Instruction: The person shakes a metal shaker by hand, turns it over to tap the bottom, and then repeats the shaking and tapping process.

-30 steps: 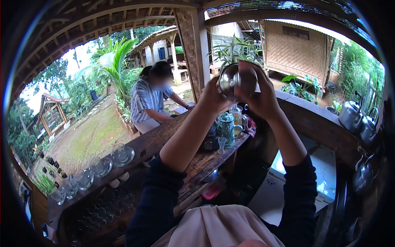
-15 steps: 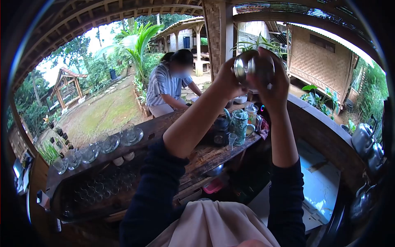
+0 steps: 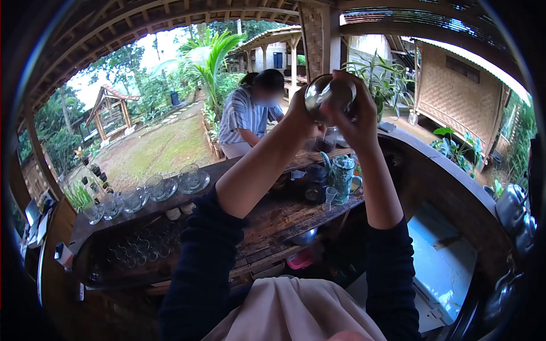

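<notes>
Raised in front of me is a shiny, rounded silver container (image 3: 339, 91), its exact kind blurred and partly covered by fingers. My left hand (image 3: 302, 116) wraps round its left side. On the other side, my right hand (image 3: 362, 116) grips it, with fingers over the top and the thumb across its front. Below the hands, on the wooden counter (image 3: 267, 213), stand a green speckled enamel pot (image 3: 342, 179), a dark pot (image 3: 314, 183) and a small clear cup (image 3: 329, 199). A dark-filled glass vessel (image 3: 326, 140) shows between my forearms.
Several upturned glasses on saucers (image 3: 162, 187) line the counter's left edge. More glasses (image 3: 133, 250) sit in the dark recess below. Across the counter, a person in a striped shirt (image 3: 239, 116) leans forward. Metal kettles (image 3: 512, 207) stand at the far right, near a pale blue lid (image 3: 446, 267).
Both hands, still round the silver container, appear slightly further left and turned a little. The whole view has shifted, with the background sliding right.
</notes>
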Demonstrator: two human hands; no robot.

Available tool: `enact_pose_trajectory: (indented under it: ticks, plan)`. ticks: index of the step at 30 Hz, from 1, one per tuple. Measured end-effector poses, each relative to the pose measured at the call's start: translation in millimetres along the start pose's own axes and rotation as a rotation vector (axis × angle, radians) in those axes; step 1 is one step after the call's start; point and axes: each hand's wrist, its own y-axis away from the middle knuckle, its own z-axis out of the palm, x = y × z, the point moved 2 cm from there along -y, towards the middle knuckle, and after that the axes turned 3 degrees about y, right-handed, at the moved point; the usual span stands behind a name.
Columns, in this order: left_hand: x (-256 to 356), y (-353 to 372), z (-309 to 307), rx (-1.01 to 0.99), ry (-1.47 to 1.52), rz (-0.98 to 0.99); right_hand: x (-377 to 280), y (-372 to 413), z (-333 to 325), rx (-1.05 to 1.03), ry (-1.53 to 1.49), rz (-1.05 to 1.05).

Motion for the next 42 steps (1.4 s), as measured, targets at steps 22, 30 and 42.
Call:
enact_pose_trajectory:
  ticks: [22, 30, 42]
  plan:
    - [57.9, 47.4, 47.5, -0.254, 0.366, -0.144, -103.5, 26.3, -28.1, 0.088, 0.239, -0.579]
    - [-21.0, 9.0, -4.6, -0.119, 0.569, -0.49, 3.4, 10.8, 0.9, 0.122, 0.104, -0.013]
    - [19.6, 120.1, -51.1, -0.11, 0.299, 0.07, -64.7, 80.9, 54.3, 0.029, -0.044, -0.739]
